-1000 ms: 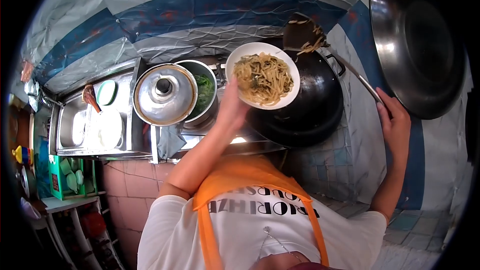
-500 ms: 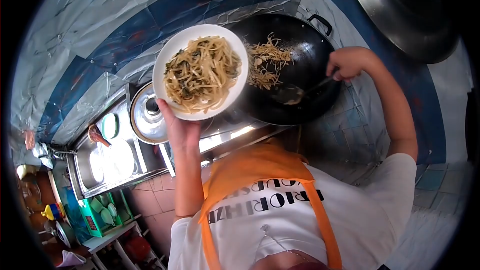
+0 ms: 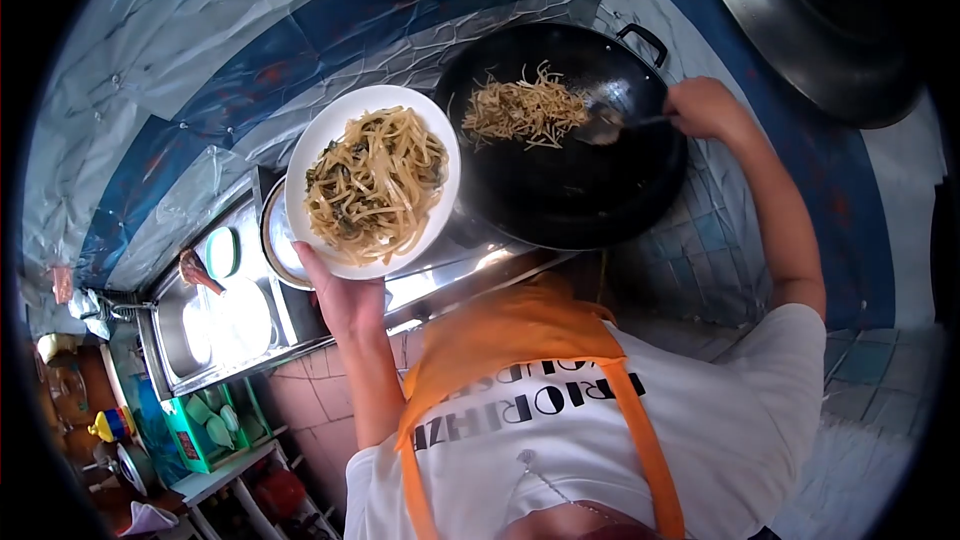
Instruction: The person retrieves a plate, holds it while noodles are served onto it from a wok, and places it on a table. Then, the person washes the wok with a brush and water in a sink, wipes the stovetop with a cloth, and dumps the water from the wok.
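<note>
My left hand (image 3: 346,302) supports a white plate (image 3: 447,185) from below, its thumb on the rim. Noodle-like strips with dark green leaves (image 3: 378,180) are heaped on the plate. To its right sits a black wok (image 3: 560,210) holding a pile of pale, thin strips (image 3: 525,112) on its far left side. My right hand (image 3: 703,108) is closed round the handle of a spatula (image 3: 603,127), whose blade lies in the wok against the right edge of that pile.
A lidded pot (image 3: 283,240) stands left of the wok, partly behind the plate. Beyond it is a metal sink (image 3: 180,335). A green crate of dishes (image 3: 190,435) sits lower left. A large metal pan or lid (image 3: 790,40) is at the upper right.
The plate has moved left and slightly down, away from the wok. The spatula has shifted up towards the food pile, and more of the pile now shows.
</note>
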A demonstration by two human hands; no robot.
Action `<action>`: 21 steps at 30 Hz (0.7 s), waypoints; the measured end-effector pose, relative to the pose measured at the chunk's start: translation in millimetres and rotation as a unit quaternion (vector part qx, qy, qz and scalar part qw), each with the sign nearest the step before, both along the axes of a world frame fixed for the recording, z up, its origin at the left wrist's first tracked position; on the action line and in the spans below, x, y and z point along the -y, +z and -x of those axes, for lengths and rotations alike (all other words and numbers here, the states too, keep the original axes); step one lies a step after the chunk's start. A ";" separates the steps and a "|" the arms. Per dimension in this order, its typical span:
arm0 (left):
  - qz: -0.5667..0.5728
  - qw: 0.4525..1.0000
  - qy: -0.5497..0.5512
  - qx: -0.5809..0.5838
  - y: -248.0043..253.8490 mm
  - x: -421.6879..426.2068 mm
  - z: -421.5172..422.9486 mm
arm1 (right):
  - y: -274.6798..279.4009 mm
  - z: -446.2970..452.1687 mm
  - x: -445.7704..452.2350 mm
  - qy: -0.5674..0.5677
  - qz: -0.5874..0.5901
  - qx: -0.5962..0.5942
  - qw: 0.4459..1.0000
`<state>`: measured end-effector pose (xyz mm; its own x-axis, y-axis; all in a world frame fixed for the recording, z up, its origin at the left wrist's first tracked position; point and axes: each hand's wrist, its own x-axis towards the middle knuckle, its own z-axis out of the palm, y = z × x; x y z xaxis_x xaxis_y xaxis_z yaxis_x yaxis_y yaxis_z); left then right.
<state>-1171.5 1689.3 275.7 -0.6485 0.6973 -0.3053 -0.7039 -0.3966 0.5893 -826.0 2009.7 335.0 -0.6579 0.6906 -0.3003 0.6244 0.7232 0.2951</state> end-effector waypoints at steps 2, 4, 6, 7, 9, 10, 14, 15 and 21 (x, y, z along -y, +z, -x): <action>-0.002 1.000 -0.014 -0.004 -2.3 -0.8 1.0 | -42.8 6.5 -7.2 0.020 -0.069 -0.094 0.993; -0.006 1.000 -0.024 0.007 -1.0 -2.6 3.6 | -48.5 24.5 15.2 0.025 -0.093 -0.131 0.987; -0.027 0.999 -0.036 -0.003 -3.2 -3.2 5.7 | -39.2 27.8 31.7 0.025 -0.116 -0.131 0.984; -0.021 0.999 -0.031 0.001 -4.2 -3.0 6.0 | -30.5 25.4 38.9 0.010 -0.115 -0.146 0.982; 0.003 1.000 -0.004 0.001 -1.3 -4.0 0.1 | -6.1 15.3 46.0 -0.036 -0.076 -0.141 0.986; -0.002 1.000 -0.008 0.003 -2.9 -2.1 -0.1 | -0.7 1.5 33.8 -0.027 -0.037 -0.154 0.987; -0.032 0.999 -0.023 0.014 -9.3 0.3 3.7 | 22.7 -28.8 7.7 -0.073 0.110 -0.070 0.989; -0.039 0.999 -0.032 0.016 -10.4 1.7 4.4 | 21.2 -30.5 5.7 -0.103 0.152 -0.065 0.981; -0.019 0.998 -0.045 0.028 -6.2 -3.5 -4.2 | -91.7 -2.8 25.3 -0.170 0.300 -0.341 0.874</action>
<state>-1167.3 1692.9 269.5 -0.5648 0.7639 -0.3121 -0.7695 -0.3508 0.5338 -823.2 1984.4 243.3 -0.6125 0.7336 -0.2944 0.7164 0.3578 -0.5990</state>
